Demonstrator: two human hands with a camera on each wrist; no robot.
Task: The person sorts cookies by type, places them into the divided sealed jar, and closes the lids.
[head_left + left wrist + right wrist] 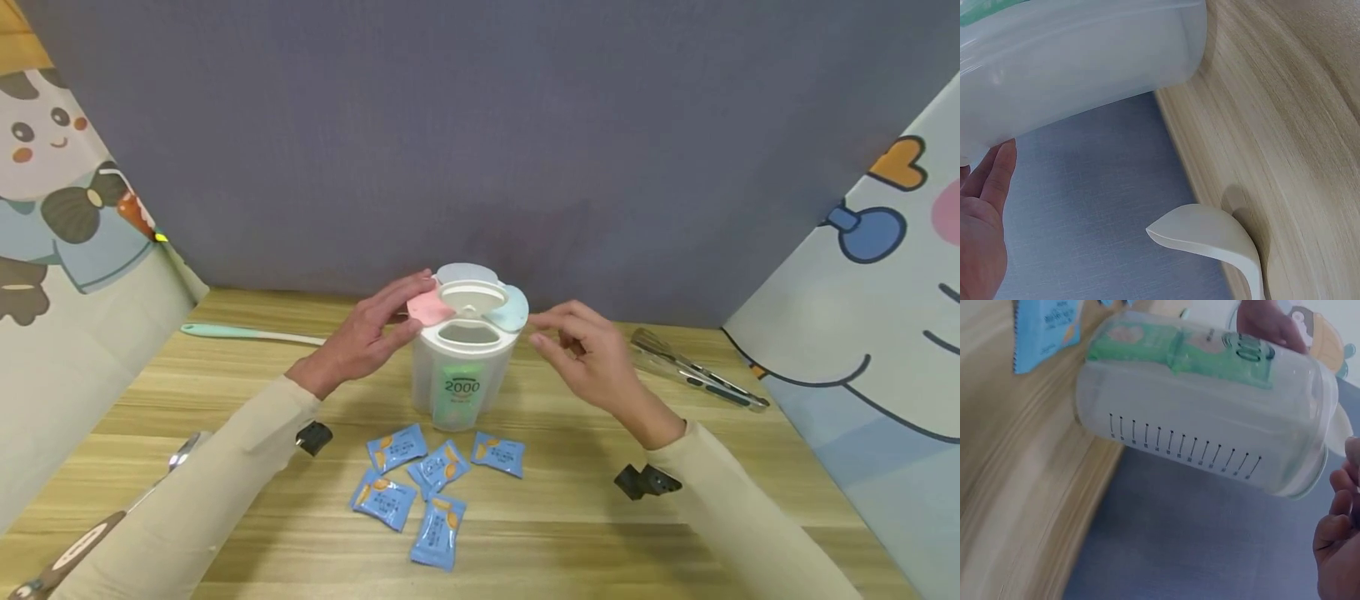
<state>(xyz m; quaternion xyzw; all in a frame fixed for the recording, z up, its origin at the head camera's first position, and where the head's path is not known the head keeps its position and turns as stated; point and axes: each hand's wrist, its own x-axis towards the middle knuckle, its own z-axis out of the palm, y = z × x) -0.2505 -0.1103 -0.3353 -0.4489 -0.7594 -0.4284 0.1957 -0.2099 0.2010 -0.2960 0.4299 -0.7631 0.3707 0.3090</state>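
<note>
A translucent storage canister (465, 379) stands upright on the wooden table. Its white lid (468, 335) carries a pink flap (429, 308) and a pale blue flap (510, 309) spread out to the sides. My left hand (367, 335) rests against the canister's left side near the pink flap, fingers fairly straight. In the left wrist view, its fingers (999, 178) touch the canister wall. On the other side, my right hand (588, 354) has bent fingers, the index fingertip right at the blue flap's edge; contact is unclear. Green packets (1179, 353) show through the wall.
Several blue wrapped snacks (438, 533) lie in front of the canister. A mint-handled utensil (251, 333) lies at left, its white head (1210, 231) behind the canister. Metal tongs (697, 372) lie at right. Another utensil (82, 542) is partly under the left sleeve.
</note>
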